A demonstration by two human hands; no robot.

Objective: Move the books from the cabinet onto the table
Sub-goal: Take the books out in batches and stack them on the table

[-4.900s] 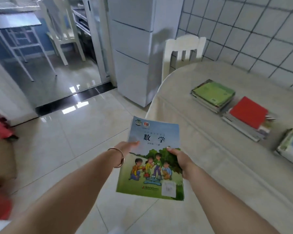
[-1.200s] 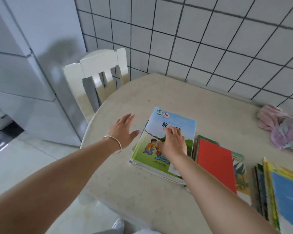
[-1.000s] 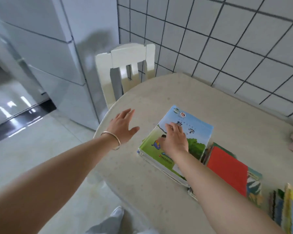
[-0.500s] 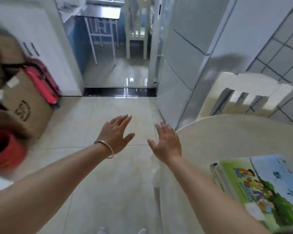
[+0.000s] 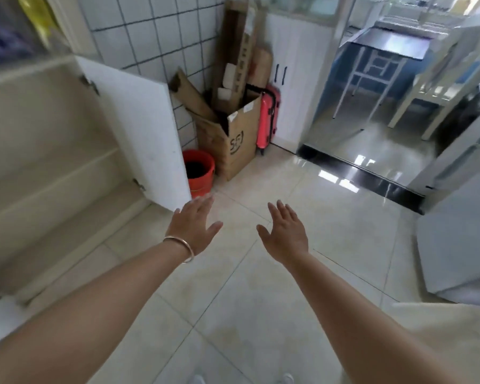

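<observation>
Cabinet (image 5: 53,151) shelves stand at your nine o'clock, the white door (image 5: 139,134) swung wide toward the tiled floor (image 5: 261,300); the blur keeps you from telling whether any books lie inside. Your left hand (image 5: 194,227) reaches out at eleven o'clock with a metal bangle (image 5: 180,246) on the wrist, its grip wide, fingers straight, holding nothing. Your right hand (image 5: 284,234) hovers just beside it at one o'clock, its grip likewise wide and holding nothing. Past the door, a red bucket (image 5: 198,173) sits on the floor touching a cardboard box (image 5: 233,139) at twelve o'clock, with a pink suitcase (image 5: 266,120) just beside the box. A corner of the cloth-covered tabletop (image 5: 438,336) shows at your four o'clock.
</observation>
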